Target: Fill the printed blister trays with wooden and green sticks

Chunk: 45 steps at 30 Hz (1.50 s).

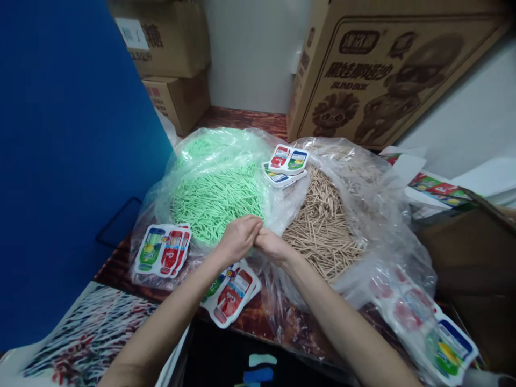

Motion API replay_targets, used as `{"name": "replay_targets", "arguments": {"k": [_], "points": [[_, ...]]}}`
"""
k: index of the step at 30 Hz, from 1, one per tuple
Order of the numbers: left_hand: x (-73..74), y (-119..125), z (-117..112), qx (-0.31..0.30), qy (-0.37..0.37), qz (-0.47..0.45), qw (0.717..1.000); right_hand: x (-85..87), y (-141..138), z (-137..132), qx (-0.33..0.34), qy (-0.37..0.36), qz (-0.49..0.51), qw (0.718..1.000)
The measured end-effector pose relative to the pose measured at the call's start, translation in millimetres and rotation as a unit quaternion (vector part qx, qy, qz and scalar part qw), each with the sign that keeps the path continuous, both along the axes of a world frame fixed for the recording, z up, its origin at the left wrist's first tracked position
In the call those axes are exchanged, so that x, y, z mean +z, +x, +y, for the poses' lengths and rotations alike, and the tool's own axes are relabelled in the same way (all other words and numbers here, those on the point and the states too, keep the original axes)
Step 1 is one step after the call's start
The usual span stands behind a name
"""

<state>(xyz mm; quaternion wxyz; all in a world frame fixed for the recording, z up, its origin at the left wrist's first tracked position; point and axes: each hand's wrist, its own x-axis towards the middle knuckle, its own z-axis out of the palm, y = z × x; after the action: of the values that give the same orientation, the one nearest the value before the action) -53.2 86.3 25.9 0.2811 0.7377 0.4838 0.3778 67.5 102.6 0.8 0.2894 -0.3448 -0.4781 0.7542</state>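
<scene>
My left hand (241,236) and my right hand (272,244) meet at the front edge of a clear plastic bag filled with thin green sticks (217,201). Both have curled fingers pressed together; whatever lies in them is hidden. To the right spreads a second clear bag (363,183) with thin brown sticks (322,236). Below my left wrist are printed cards (234,295) with a red cola bottle and a green bottle. Similar cards (163,250) lie left of the green sticks, and a small stack (288,161) rests between the two bags.
More cards (447,344) sit partly under plastic at the lower right. Cardboard boxes (161,37) are stacked at the back left, and a large printed carton (374,70) stands at the back right. A blue panel (72,161) borders the left side.
</scene>
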Motion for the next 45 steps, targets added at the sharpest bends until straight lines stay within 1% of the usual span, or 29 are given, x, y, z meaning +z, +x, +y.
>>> {"name": "replay_targets", "arguments": {"k": [1, 3, 4, 6, 7, 8, 9, 10, 12, 14, 16, 20, 22, 24, 29, 33, 35, 38, 41, 45], "points": [[1.0, -1.5, -8.4, 0.003, -0.003, -0.008, 1.0, 1.5, 3.2, -6.2, 0.005, 0.024, -0.015, 1.0], [2.7, -10.9, -25.7, 0.032, -0.002, -0.032, 0.999, 3.7, 13.7, -23.8, 0.012, 0.091, -0.05, 0.994], [2.1, -17.7, -34.9, 0.06, 0.0, -0.036, 0.998, 3.3, 20.3, -34.7, 0.004, 0.126, -0.067, 0.99], [-4.2, -32.2, -55.0, 0.146, -0.001, -0.017, 0.989, -3.3, 33.5, -58.1, -0.059, 0.188, -0.114, 0.974], [-10.3, -38.3, -65.6, 0.182, -0.009, 0.01, 0.983, -9.5, 39.1, -69.2, -0.077, 0.203, -0.133, 0.967], [-18.0, -43.0, -76.1, 0.204, -0.017, 0.044, 0.978, -17.2, 43.7, -78.8, -0.103, 0.214, -0.147, 0.96], [-26.8, -46.0, -86.1, 0.212, -0.024, 0.083, 0.973, -25.6, 47.1, -86.7, -0.114, 0.223, -0.16, 0.955], [-36.0, -47.3, -95.3, 0.219, -0.023, 0.124, 0.968, -34.0, 49.3, -92.6, -0.116, 0.233, -0.169, 0.95], [-52.9, -46.1, -109.4, 0.248, -0.016, 0.202, 0.947, -47.8, 50.8, -98.6, -0.112, 0.255, -0.178, 0.944], [-65.3, -42.8, -116.9, 0.275, -0.017, 0.252, 0.928, -55.3, 50.0, -99.2, -0.107, 0.271, -0.179, 0.94], [-72.8, -40.4, -118.1, 0.29, -0.025, 0.254, 0.922, -56.9, 48.8, -97.5, -0.106, 0.278, -0.176, 0.938], [-78.7, -41.6, -111.1, 0.328, -0.023, 0.173, 0.928, -52.1, 49.1, -94.9, -0.088, 0.277, -0.166, 0.942], [-79.4, -44.6, -107.6, 0.327, -0.017, 0.143, 0.934, -50.5, 50.1, -94.5, -0.079, 0.273, -0.165, 0.944], [-79.0, -48.6, -105.5, 0.313, -0.01, 0.128, 0.941, -50.7, 50.9, -94.0, -0.079, 0.268, -0.166, 0.946], [-75.8, -59.1, -103.3, 0.284, -0.008, 0.128, 0.95, -54.0, 51.4, -92.4, -0.083, 0.269, -0.169, 0.945], [-77.1, -64.3, -104.3, 0.315, -0.018, 0.122, 0.941, -53.6, 51.3, -91.1, -0.079, 0.271, -0.169, 0.944], [-77.9, -66.4, -106.2, 0.324, -0.011, 0.115, 0.939, -53.2, 51.4, -90.7, -0.077, 0.269, -0.17, 0.945], [-75.8, -69.6, -109.0, 0.316, 0.027, 0.099, 0.943, -53.3, 51.5, -90.4, -0.076, 0.268, -0.169, 0.945], [-69.5, -72.5, -108.9, 0.306, 0.058, 0.066, 0.948, -52.8, 51.2, -90.0, -0.078, 0.264, -0.171, 0.946], [-61.7, -74.1, -105.3, 0.311, 0.055, -0.005, 0.949, -48.9, 50.3, -88.3, -0.075, 0.253, -0.18, 0.948]]}}
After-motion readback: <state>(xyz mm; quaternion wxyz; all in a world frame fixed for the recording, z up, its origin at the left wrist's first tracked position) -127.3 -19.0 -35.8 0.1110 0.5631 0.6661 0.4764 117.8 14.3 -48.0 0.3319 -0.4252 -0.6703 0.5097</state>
